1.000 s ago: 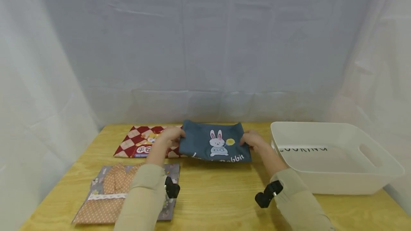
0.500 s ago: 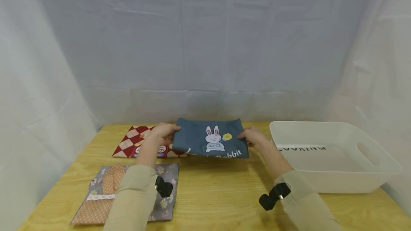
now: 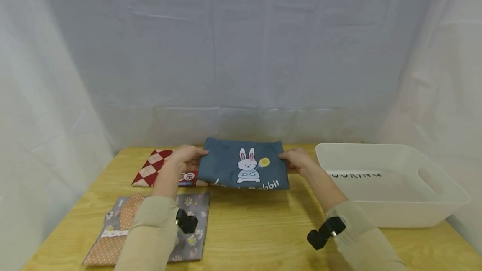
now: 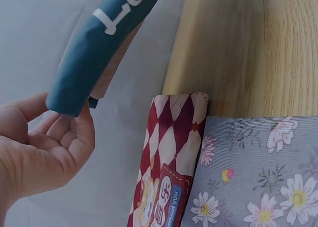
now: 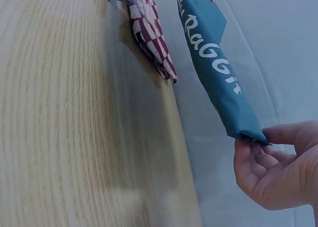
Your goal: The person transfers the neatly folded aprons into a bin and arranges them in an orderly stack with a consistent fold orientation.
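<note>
The folded blue cloth (image 3: 222,164) had shifted left; my left hand (image 3: 185,158) and right hand (image 3: 297,161) pinched its ends, sensible for seemingly light, soft fabric.

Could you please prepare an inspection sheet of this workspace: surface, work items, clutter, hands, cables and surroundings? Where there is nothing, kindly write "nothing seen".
Surface: wood-grain table.
Work items: blue rabbit-print cloth, folded, held above the table; red-and-cream diamond-pattern cloth at the back left and grey floral cloth nearer the person, both lying folded; white bin at the right, with dark lettering.
Clutter: nothing seen beyond these items.
Left hand: pinches the blue cloth's left edge.
Right hand: pinches its right edge.
Cables: nothing seen.
Surroundings: pale sheeting behind and at both sides; a small black device at each cuff.
</note>
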### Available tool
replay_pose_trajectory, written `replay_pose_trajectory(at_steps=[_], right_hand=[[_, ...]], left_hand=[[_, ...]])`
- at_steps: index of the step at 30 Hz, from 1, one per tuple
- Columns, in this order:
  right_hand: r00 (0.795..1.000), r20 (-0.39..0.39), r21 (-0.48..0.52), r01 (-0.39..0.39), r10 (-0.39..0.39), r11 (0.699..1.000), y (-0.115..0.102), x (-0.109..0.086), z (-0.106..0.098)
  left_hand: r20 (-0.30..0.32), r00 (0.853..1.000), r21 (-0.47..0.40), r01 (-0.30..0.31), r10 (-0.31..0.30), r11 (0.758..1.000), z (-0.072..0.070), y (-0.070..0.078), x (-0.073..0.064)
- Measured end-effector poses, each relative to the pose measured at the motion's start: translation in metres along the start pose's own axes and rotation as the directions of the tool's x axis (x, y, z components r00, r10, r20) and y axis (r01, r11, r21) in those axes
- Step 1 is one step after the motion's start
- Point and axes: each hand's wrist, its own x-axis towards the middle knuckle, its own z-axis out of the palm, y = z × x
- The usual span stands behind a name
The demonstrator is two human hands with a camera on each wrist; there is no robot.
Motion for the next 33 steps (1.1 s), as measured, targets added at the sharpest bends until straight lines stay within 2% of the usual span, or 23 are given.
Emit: replay_pose_trajectory(at_steps=[7,11,19,27,30,33], right_hand=[[1.0,0.001,0.084,-0.007,0.007,0.996,-0.01,-0.01,-0.007],[1.0,0.004,0.102,-0.008,0.007,0.995,-0.015,-0.013,-0.013],[0.999,0.028,0.058,0.014,-0.015,0.998,-0.023,-0.022,-0.028],[0.998,0.066,-0.014,0.02,-0.019,1.0,-0.031,-0.029,-0.046],[0.997,0.069,-0.03,0.022,-0.02,0.999,-0.033,-0.032,-0.053],[0.997,0.072,-0.007,0.015,-0.014,1.0,-0.034,-0.034,-0.058]], left_hand=[[-0.068,0.998,0.051,-0.014,0.017,0.999,0.002,0.005,-0.005],[-0.086,0.996,0.081,-0.008,0.015,0.997,0.004,0.01,-0.007],[-0.053,0.998,0.105,-0.037,0.042,0.994,0.01,0.018,-0.011],[-0.01,0.999,0.09,-0.05,0.051,0.995,0.022,0.027,-0.013],[0.01,0.999,0.066,-0.048,0.047,0.997,0.026,0.031,-0.013],[0.024,0.999,0.031,-0.042,0.041,0.999,0.029,0.032,-0.013]])
